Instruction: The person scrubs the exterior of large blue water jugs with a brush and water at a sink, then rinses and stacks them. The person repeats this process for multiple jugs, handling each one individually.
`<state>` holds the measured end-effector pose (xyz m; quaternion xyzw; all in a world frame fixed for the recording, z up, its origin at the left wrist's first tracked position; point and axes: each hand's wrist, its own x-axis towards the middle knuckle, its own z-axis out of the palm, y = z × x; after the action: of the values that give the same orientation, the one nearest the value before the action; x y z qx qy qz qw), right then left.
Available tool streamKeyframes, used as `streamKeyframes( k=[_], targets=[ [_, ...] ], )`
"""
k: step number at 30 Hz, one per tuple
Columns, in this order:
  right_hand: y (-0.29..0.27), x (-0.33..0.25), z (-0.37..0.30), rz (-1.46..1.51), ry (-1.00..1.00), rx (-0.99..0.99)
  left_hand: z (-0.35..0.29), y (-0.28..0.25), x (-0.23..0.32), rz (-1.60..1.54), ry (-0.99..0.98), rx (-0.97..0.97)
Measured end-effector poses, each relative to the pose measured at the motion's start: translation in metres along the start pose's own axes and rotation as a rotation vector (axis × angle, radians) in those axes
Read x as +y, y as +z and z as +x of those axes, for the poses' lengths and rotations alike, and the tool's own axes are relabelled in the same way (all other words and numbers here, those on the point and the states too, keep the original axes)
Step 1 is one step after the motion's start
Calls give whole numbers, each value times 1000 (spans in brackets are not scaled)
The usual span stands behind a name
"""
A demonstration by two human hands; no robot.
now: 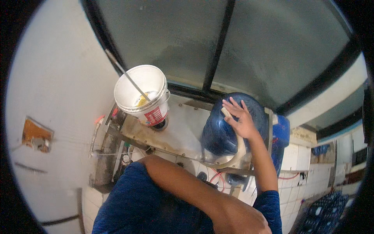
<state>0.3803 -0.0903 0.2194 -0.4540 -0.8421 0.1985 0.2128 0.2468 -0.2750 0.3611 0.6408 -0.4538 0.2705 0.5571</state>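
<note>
My right hand (239,120) is over a large blue water jug (218,130) that lies on a metal bench. A pale cream hose (241,149) runs under the palm, and its end pokes out between thumb and forefinger. The other fingers are spread over the jug. From there the hose curves down over the bench's front edge. My left arm (187,183) crosses low in front of my body. At the lower edge my left hand (247,220) is partly cut off, with its fingers out of sight.
On the bench (187,124) at left stands a white bucket (142,109) with a long rod (130,80) leaning in it. Dark-framed glass panes (167,43) rise behind. A blue container (281,130) stands at right. Red tubing (218,177) hangs below; a dark blue crate (323,212) lies lower right.
</note>
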Motion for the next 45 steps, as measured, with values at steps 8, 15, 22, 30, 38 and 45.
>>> streamKeyframes(
  k=[8, 15, 22, 30, 38, 45],
  targets=[
    [5, 10, -3, -11, -23, 27, -151, -91, 36, 888, -495, 738],
    [6, -12, 7, -38, 81, -8, -286, -197, -50, 415, -829, 1329],
    [18, -27, 16, -109, 219, 72, -304, -138, -70, 471, -397, 1492],
    [13, -30, 14, -191, 140, -19, -287, -174, -50, -305, -686, 1733],
    [23, -30, 18, -82, 176, 97, -293, -92, -74, 704, -478, 1516],
    [14, -26, 12, -141, 59, -13, -335, -159, -80, -536, -712, 1775]
  ],
)
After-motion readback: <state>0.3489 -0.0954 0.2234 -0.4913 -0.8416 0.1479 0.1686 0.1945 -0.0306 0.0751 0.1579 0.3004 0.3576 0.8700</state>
